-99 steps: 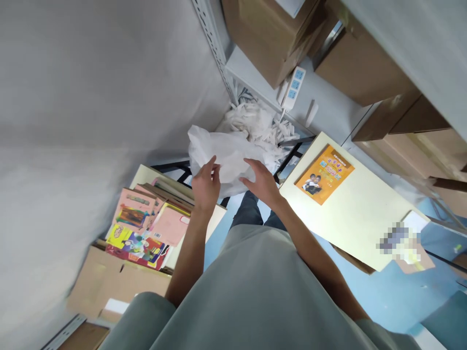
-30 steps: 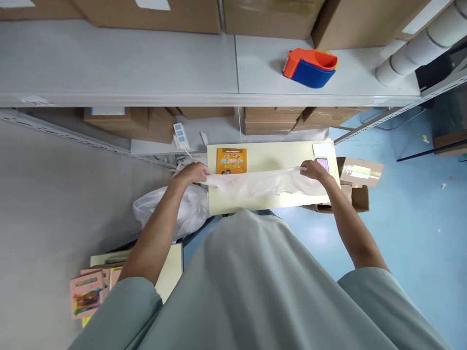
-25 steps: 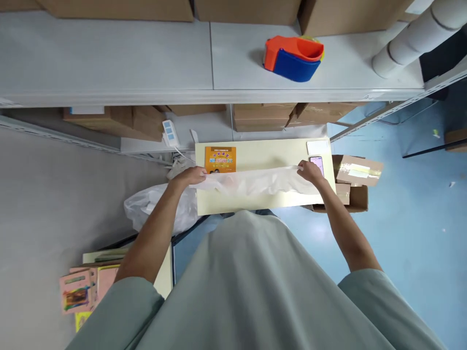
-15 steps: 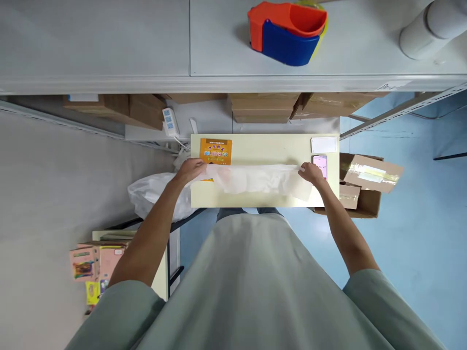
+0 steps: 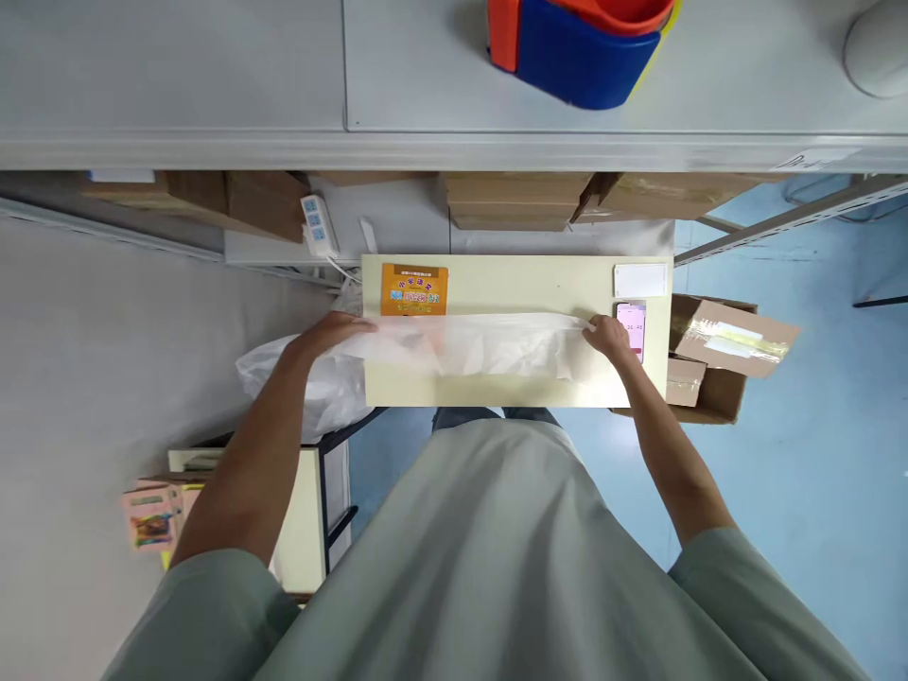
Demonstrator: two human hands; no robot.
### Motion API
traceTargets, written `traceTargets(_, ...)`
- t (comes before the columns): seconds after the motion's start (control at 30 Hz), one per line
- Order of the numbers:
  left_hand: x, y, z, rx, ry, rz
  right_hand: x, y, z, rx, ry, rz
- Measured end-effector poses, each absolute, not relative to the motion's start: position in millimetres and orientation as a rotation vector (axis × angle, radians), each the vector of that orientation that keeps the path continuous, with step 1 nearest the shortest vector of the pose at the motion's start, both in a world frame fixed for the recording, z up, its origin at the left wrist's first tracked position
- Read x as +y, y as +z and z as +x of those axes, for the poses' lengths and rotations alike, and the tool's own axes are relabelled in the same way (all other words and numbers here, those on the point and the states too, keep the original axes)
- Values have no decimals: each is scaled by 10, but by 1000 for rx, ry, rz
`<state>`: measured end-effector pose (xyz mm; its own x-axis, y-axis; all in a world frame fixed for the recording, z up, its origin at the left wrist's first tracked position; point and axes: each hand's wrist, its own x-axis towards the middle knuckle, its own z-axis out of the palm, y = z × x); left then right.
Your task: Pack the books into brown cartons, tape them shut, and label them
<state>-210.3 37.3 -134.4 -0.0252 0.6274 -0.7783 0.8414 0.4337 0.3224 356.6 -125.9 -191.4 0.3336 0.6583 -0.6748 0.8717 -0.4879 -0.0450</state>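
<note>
A translucent white plastic sheet or bag point(image 5: 497, 345) is stretched sideways above the cream tabletop point(image 5: 525, 284); I cannot tell which it is. My left hand point(image 5: 339, 331) pinches its left end, out past the table's left edge. At the other end, my right hand point(image 5: 604, 335) grips the upper corner, close to a lit phone point(image 5: 631, 326). Behind the plastic lies an orange booklet point(image 5: 414, 289), its lower edge partly covered by the film. A white card-like rectangle point(image 5: 639, 280) rests above the phone.
A grey shelf point(image 5: 213, 85) spans the far side, carrying a red and blue plastic holder point(image 5: 582, 57). Cardboard boxes point(image 5: 515, 200) sit beneath it, near a power strip point(image 5: 319, 225). Open cartons point(image 5: 724, 392) stand at right. White plastic bags point(image 5: 326, 397) bulge at left, above a side table point(image 5: 302, 520).
My left hand has moved left, past the table edge, drawing the plastic out wider. My right hand keeps its grip at the right end. The booklet is less covered.
</note>
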Motion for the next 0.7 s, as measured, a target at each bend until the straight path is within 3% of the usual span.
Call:
traceTargets(0.07, 376, -1444, -2121, 1842, -330, 1199, -1247, -1945, 3553, 1363, -909, 2290)
traceTargets(0.17, 366, -1598, -2146, 1936, -39, 1076, -1216, -1960, 3545, 1342, -893, 2290)
traceTargets(0.27, 343, -1711, -2223, 1829, 315, 858, -1168, -1935, 3550, 1294, -882, 2263)
traceTargets(0.47, 288, -1756, -2386, 1588, 606, 617, -1112, -1845, 3522, 1256, -872, 2239)
traceTargets(0.6, 242, -1780, -2407, 2001, 692, 810, -1099, -1847, 3484, 1256, -917, 2228)
traceTargets(0.7, 174, -1838, -2506, 2235, 560, 1127, -1083, -1886, 3489, 1264, -893, 2293)
